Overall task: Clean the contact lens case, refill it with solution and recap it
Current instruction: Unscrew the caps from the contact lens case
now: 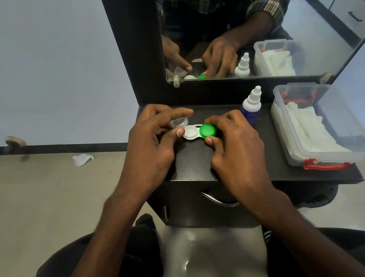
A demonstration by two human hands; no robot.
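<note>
**Both hands on the lens case, clear cap off**

Gripping the contact lens case (195, 132) from both ends, we log it just above the black vanity shelf (194, 162). Our right hand (236, 152) pinches the end bearing the green cap (207, 130). Our left hand (150, 147) steadies the uncapped white well with its thumb and holds the clear cap (179, 122) in its fingers. Near right: solution bottle (251, 106). Further right: clear plastic box (342, 122) of white cloths. Behind: mirror (302, 29).

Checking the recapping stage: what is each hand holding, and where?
Left hand pinches the clear round cap by its rim; right hand grips the green screw cap on the white lens case.
</note>
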